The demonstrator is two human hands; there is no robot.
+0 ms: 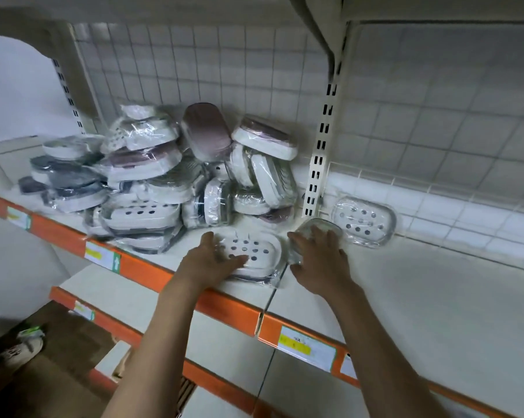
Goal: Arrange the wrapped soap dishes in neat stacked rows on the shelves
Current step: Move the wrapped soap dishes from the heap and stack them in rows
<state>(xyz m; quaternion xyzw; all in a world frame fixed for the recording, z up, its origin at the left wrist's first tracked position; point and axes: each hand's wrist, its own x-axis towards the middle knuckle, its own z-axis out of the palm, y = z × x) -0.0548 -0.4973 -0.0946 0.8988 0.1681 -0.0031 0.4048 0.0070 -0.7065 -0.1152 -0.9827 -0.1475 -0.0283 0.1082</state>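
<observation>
At the far left of the shelf (pixel 405 297), low stacks of dark grey wrapped dishes (pixel 71 182) lie flat near the orange shelf edge (pixel 152 276). Next to them, a loose pile of wrapped soap dishes (pixel 170 167) rises against the wire grid back panel (pixel 224 64); some lie flat, some lean on edge, and several show mauve lids. None of this pile forms a neat row.

In front of the pile, a white perforated dish in clear wrap (pixel 254 251) lies flat near the shelf front. Your left hand (pixel 212 260) rests on its left end, fingers spread and nearly straight across the film, thumb extended toward the pile. The fingers are not curled round the dish.

Just to the right, your right hand (pixel 318 260) covers a smaller wrapped dish (pixel 315 229), which sits tilted, its far edge raised. The fingers bend over its top; whether they actually grip it cannot be told from this view.

Behind that hand stands the slotted upright post (pixel 321 146). Right of the post, one clear-wrapped perforated dish (pixel 364 221) lies alone by the low wire fence (pixel 435 188), apart from both hands.

Price labels (pixel 306 346) are fixed along the orange edge below.
</observation>
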